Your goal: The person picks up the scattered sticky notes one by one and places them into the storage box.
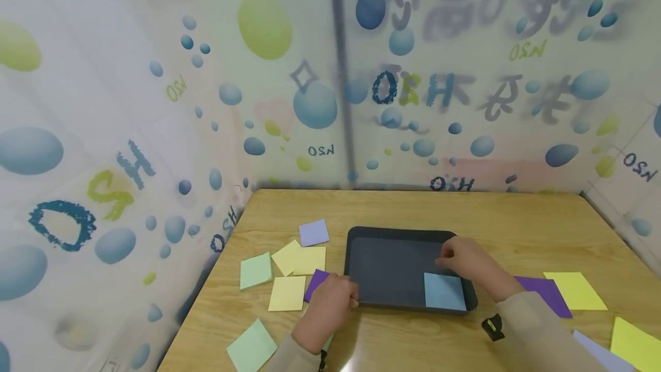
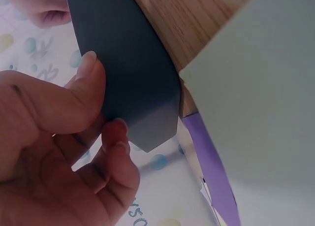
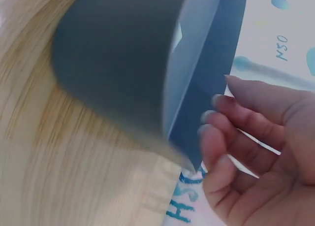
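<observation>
A dark shallow tray point(image 1: 392, 263) lies on the table. Inside it, by the right near corner, is a blue square sticky note point(image 1: 444, 291); its pale surface also shows past the rim in the right wrist view. My left hand point(image 1: 329, 309) is at the tray's left near corner, thumb and curled fingers point(image 2: 118, 132) pinching the rim. Above the right part of the tray hovers my right hand point(image 1: 472, 263), its fingers point(image 3: 216, 132) loosely bent, with nothing visible between them. A purple note point(image 1: 316, 283) lies beside the left hand, partly hidden by it.
Left of the tray lie several notes: lavender point(image 1: 314, 233), yellow point(image 1: 310, 260), pale yellow point(image 1: 287, 294) and green point(image 1: 255, 271). To the right, near the right sleeve, are purple point(image 1: 548, 294), yellow point(image 1: 575, 290) and lavender point(image 1: 601, 350) notes. A bubble-patterned curtain point(image 1: 289, 159) stands behind the table.
</observation>
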Demonstrator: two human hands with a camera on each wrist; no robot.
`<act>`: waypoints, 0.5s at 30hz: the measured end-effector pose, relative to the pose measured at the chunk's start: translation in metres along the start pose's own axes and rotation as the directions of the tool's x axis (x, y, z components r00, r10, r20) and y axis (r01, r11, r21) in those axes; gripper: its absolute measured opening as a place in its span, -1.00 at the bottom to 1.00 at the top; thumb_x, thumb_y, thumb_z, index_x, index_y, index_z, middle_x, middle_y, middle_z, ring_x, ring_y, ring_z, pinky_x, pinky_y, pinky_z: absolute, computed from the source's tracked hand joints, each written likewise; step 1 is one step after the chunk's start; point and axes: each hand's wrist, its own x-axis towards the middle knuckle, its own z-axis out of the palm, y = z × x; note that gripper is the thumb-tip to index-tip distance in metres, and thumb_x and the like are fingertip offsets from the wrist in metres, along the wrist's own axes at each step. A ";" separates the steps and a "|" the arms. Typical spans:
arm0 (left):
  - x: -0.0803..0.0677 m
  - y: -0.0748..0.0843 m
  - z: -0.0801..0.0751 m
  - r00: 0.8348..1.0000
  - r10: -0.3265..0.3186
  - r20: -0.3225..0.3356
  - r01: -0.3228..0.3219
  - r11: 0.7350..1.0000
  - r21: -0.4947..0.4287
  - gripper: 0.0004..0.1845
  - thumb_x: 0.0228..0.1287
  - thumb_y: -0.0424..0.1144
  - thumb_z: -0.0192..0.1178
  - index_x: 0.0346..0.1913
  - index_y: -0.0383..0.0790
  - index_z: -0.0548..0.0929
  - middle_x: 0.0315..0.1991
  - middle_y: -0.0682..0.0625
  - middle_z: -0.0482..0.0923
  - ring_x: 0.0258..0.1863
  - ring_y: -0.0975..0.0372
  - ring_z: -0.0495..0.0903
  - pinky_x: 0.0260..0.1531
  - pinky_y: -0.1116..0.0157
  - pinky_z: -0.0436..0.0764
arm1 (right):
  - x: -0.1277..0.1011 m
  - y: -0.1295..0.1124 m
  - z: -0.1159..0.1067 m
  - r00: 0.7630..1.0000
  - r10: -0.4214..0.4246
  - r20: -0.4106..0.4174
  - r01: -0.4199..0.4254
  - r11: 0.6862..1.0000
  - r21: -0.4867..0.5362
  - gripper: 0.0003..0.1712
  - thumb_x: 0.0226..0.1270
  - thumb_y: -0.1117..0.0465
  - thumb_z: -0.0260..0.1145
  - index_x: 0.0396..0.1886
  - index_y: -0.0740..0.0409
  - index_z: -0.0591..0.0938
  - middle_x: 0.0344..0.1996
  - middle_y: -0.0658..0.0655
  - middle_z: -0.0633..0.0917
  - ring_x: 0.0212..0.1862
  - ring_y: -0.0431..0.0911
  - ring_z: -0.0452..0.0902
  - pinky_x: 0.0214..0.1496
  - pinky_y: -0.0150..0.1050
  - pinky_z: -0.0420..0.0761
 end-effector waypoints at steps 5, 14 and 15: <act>-0.001 0.000 0.000 1.000 0.006 0.000 -0.006 1.000 -0.009 -0.81 0.03 -0.33 0.51 -0.56 -0.02 0.71 -0.49 0.20 0.57 -0.40 0.28 0.50 -0.37 0.39 0.54 | -0.015 0.009 -0.007 0.998 -0.017 -0.069 0.016 1.000 -0.009 -0.73 0.42 0.16 0.33 -0.48 0.19 0.62 -0.57 0.02 0.52 -0.49 -0.13 0.35 -0.47 -0.26 0.35; 0.000 -0.004 0.004 1.000 -0.007 0.002 0.007 1.000 -0.015 -0.83 0.06 -0.29 0.50 -0.54 0.01 0.72 -0.47 0.20 0.57 -0.39 0.26 0.54 -0.39 0.36 0.58 | -0.033 0.041 -0.020 0.993 0.001 -0.114 -0.007 0.999 -0.051 -0.79 0.39 0.16 0.34 -0.43 0.16 0.65 -0.51 0.00 0.57 -0.43 -0.12 0.37 -0.41 -0.25 0.39; 0.000 -0.004 0.004 1.000 -0.005 0.002 0.005 1.000 -0.016 -0.83 0.06 -0.30 0.50 -0.54 0.01 0.72 -0.47 0.20 0.57 -0.39 0.26 0.54 -0.38 0.35 0.58 | -0.035 0.045 -0.020 0.993 -0.001 -0.115 -0.006 0.998 -0.057 -0.80 0.38 0.17 0.35 -0.42 0.17 0.66 -0.50 0.00 0.59 -0.42 -0.12 0.39 -0.40 -0.24 0.41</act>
